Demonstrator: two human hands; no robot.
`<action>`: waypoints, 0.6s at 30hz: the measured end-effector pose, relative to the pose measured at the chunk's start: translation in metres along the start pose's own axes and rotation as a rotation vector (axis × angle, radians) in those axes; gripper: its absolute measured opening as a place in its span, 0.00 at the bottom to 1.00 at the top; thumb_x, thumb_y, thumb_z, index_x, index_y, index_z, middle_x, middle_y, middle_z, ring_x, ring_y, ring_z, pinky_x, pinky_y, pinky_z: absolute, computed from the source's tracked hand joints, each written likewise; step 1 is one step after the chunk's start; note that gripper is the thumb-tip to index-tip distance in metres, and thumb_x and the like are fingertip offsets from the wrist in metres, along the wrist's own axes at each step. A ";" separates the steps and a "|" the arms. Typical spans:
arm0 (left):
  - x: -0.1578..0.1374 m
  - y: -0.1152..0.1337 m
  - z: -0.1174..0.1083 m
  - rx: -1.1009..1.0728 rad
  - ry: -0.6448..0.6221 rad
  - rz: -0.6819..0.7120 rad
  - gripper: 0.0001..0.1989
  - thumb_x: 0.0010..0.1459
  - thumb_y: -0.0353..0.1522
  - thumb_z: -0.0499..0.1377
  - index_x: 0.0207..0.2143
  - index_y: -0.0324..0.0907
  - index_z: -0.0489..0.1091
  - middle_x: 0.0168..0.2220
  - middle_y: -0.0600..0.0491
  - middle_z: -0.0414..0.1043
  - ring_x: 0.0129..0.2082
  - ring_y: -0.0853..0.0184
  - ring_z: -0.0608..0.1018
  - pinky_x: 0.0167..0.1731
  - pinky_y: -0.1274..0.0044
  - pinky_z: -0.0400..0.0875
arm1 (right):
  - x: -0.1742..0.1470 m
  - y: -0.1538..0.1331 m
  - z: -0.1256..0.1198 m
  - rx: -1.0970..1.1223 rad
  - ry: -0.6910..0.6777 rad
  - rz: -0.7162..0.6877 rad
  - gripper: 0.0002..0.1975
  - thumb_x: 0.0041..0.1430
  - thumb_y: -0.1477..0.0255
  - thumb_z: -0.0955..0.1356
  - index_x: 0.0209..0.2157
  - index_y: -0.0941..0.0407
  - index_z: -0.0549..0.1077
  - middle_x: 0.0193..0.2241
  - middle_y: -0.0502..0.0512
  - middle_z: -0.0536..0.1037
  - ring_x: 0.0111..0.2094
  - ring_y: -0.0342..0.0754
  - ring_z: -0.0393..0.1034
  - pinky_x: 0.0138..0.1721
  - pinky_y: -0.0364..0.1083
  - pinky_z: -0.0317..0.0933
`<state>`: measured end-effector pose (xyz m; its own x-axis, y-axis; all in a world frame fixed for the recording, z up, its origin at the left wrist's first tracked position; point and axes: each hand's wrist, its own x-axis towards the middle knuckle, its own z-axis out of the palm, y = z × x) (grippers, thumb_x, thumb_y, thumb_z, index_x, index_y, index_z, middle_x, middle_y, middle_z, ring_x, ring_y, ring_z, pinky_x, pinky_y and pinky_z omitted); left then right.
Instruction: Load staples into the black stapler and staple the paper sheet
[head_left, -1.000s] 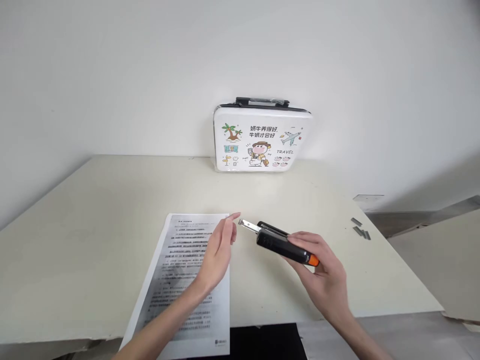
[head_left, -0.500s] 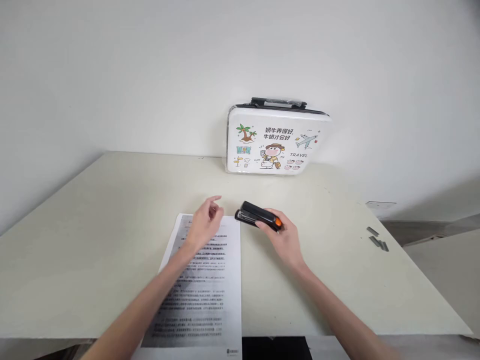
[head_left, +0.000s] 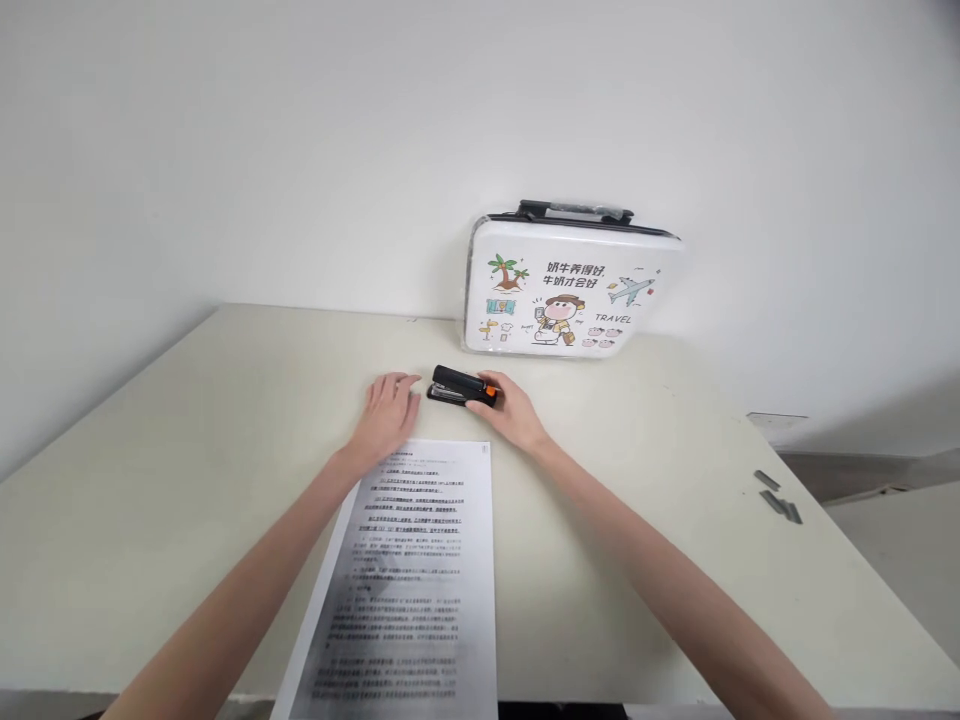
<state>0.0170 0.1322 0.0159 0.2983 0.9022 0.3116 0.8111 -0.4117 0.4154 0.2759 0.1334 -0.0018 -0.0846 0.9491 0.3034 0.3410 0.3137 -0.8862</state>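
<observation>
- The black stapler (head_left: 459,387) is just beyond the top edge of the printed sheet (head_left: 420,560).
- The right hand (head_left: 514,410) grips the stapler's orange-marked end.
- The left hand (head_left: 386,412), loosely open and empty, is at the sheet's top left corner.
- On the surface (head_left: 187,450), a white case (head_left: 570,290) stands well beyond the sheet; grey strips (head_left: 772,503) lie right of the sheet.

The stapler (head_left: 454,384) is between left hand (head_left: 386,415) and right hand (head_left: 516,415); on the tabletop (head_left: 187,450), paper (head_left: 420,580) lies before them, case (head_left: 574,290) behind, staple strips (head_left: 770,505) well right.
</observation>
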 end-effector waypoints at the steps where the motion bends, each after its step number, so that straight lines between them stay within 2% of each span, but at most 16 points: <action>1: -0.009 0.001 -0.009 0.034 0.014 0.020 0.24 0.71 0.38 0.45 0.62 0.35 0.65 0.60 0.34 0.64 0.63 0.47 0.64 0.66 0.54 0.54 | -0.014 0.000 -0.019 -0.032 0.009 -0.013 0.27 0.56 0.61 0.76 0.55 0.54 0.73 0.57 0.62 0.77 0.58 0.57 0.71 0.62 0.58 0.63; 3: -0.033 0.002 -0.029 0.069 0.032 0.048 0.25 0.72 0.40 0.46 0.64 0.36 0.62 0.63 0.36 0.64 0.65 0.50 0.64 0.67 0.57 0.56 | -0.053 0.003 -0.068 -0.258 0.062 -0.106 0.26 0.64 0.61 0.71 0.60 0.54 0.69 0.61 0.64 0.72 0.62 0.57 0.67 0.64 0.61 0.61; 6: -0.080 -0.007 -0.054 0.096 -0.021 0.046 0.25 0.72 0.45 0.48 0.64 0.43 0.62 0.65 0.42 0.65 0.67 0.51 0.66 0.67 0.58 0.59 | -0.130 0.014 -0.156 -0.581 0.292 -0.100 0.23 0.68 0.61 0.68 0.61 0.53 0.69 0.59 0.64 0.72 0.61 0.59 0.67 0.63 0.65 0.61; 8: -0.106 -0.020 -0.061 0.137 -0.067 0.060 0.26 0.71 0.48 0.48 0.66 0.49 0.61 0.69 0.48 0.62 0.70 0.51 0.63 0.69 0.56 0.58 | -0.181 0.024 -0.210 -0.755 0.465 -0.025 0.22 0.68 0.61 0.68 0.60 0.52 0.71 0.60 0.65 0.71 0.63 0.62 0.64 0.63 0.67 0.59; 10: -0.121 -0.034 -0.060 0.180 -0.102 0.062 0.30 0.71 0.50 0.47 0.70 0.52 0.54 0.73 0.52 0.57 0.72 0.52 0.60 0.70 0.55 0.55 | -0.221 0.036 -0.253 -0.862 0.572 0.114 0.25 0.66 0.58 0.69 0.61 0.51 0.70 0.63 0.66 0.68 0.66 0.66 0.61 0.62 0.67 0.60; 12: -0.126 -0.043 -0.055 0.232 -0.113 0.048 0.34 0.69 0.54 0.48 0.72 0.52 0.51 0.73 0.53 0.57 0.72 0.53 0.60 0.70 0.55 0.56 | -0.245 0.049 -0.282 -0.894 0.593 0.255 0.32 0.63 0.53 0.69 0.64 0.53 0.67 0.66 0.69 0.64 0.69 0.68 0.56 0.62 0.68 0.60; 14: -0.126 -0.044 -0.050 0.260 -0.108 0.020 0.37 0.67 0.57 0.48 0.72 0.52 0.52 0.72 0.53 0.59 0.72 0.53 0.62 0.70 0.56 0.57 | -0.253 0.064 -0.299 -0.850 0.570 0.342 0.39 0.61 0.49 0.69 0.67 0.57 0.64 0.66 0.72 0.64 0.70 0.68 0.55 0.65 0.66 0.58; 18: -0.124 -0.037 -0.048 0.244 -0.088 -0.037 0.36 0.67 0.58 0.49 0.70 0.51 0.56 0.71 0.52 0.61 0.71 0.54 0.64 0.70 0.58 0.58 | -0.234 0.088 -0.304 -0.745 0.568 0.431 0.45 0.58 0.44 0.69 0.66 0.61 0.65 0.64 0.75 0.68 0.67 0.68 0.61 0.67 0.63 0.56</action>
<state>-0.0745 0.0295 0.0031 0.3003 0.9282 0.2197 0.9164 -0.3446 0.2035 0.6104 -0.0702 -0.0443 0.5710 0.7629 0.3033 0.7478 -0.3308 -0.5757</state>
